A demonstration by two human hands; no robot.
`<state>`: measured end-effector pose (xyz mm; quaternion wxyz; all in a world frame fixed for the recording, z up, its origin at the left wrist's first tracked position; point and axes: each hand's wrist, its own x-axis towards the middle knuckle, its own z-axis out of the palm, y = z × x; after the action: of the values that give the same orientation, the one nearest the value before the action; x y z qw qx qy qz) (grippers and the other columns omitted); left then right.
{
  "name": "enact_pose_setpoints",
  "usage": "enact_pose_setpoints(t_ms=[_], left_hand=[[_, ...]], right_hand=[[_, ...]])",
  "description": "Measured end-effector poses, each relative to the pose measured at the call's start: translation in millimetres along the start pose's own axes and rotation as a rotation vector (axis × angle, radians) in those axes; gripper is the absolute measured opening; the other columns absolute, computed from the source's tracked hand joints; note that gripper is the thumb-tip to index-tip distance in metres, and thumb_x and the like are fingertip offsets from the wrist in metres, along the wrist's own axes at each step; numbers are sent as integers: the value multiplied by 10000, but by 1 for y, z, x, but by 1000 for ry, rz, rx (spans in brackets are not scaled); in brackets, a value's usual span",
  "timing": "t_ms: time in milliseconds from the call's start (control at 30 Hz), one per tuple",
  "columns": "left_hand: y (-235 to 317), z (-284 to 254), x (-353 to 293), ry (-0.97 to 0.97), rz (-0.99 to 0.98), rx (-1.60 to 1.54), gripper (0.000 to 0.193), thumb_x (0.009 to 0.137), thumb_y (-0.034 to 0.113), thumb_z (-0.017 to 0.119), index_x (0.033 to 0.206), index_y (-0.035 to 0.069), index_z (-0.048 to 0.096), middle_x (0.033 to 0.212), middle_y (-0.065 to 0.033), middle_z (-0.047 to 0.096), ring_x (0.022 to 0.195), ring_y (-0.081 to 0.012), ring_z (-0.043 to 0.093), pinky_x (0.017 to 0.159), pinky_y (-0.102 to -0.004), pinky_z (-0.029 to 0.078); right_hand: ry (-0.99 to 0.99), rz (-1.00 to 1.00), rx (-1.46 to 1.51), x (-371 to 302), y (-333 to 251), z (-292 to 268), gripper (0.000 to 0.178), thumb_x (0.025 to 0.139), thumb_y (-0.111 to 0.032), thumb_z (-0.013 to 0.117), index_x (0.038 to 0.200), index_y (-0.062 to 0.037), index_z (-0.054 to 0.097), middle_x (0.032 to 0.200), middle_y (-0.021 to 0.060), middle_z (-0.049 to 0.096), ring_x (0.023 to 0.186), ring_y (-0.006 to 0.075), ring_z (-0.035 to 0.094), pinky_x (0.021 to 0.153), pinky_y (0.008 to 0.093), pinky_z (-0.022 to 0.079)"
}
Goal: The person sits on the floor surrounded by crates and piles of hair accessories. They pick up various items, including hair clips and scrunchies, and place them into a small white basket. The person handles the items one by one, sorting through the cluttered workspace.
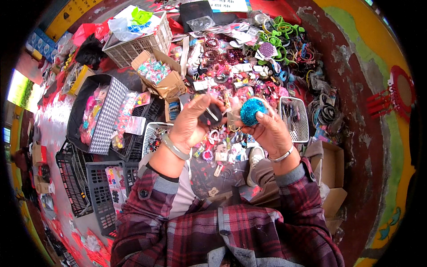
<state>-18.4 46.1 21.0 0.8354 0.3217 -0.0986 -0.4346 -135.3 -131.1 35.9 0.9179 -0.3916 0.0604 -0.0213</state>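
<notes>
My left hand [189,122], with a pale bangle at its wrist, is closed on a small black object [211,116] with a light streak; its kind is hard to tell. To its right, my right hand [272,135] pinches a round, glittery blue ornament [253,111] between thumb and fingers. A pale translucent piece [233,119] shows between the two hands, beside the ornament; I cannot tell which hand bears it. Below and beyond both hands spreads a heap of hair accessories and trinkets [240,75], mostly pink and red, with green headbands [281,38] at its far right.
A white basket [304,133] stands right of my hands, another [149,138] to the left. An open cardboard box [167,86] of small wrapped items, a houndstooth-sided bin [106,115], black crates [100,191] and a beige crate [147,44] line the left. Cardboard boxes [333,167] sit at lower right.
</notes>
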Motion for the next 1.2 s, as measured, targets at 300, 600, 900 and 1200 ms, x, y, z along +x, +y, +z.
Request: enact_pose_setpoints(t_ms=[300, 600, 900, 1200], left_hand=[[-13, 3, -3, -50, -141, 358, 146, 832, 116, 594, 935, 16, 566, 839, -35, 610, 754, -106, 599, 672, -239, 488], [-18, 6, -3, -80, -46, 402, 147, 853, 121, 563, 938, 2, 570, 831, -24, 597, 718, -104, 591, 669, -242, 491], [-22, -2, 5, -77, 234, 942, 103, 820, 86, 566, 790, -5, 603, 804, -14, 584, 706, -69, 516, 647, -234, 423], [-17, 5, 1, -166, 348, 889, 78, 820, 59, 569, 821, -1, 619, 947, -65, 619, 864, -122, 554, 779, -275, 435]], right_hand=[[40, -19, -208, 6, 9, -6, 457, 823, -147, 616, 1226, -37, 433, 1041, 64, 583, 856, 132, 596, 656, 236, 509], [30, 6, -221, 7, 8, -8, 437, 861, -203, 571, 1244, -42, 434, 1045, 60, 583, 934, 144, 576, 773, 271, 478], [65, -386, -1218, 11, 24, -10, 461, 826, -258, 620, 1199, -24, 486, 1125, 132, 544, 1029, 187, 519, 871, 290, 412], [89, -41, -274, 8, 16, -6, 339, 880, -146, 510, 1203, -46, 496, 1048, 40, 579, 904, 89, 545, 751, 238, 465]])
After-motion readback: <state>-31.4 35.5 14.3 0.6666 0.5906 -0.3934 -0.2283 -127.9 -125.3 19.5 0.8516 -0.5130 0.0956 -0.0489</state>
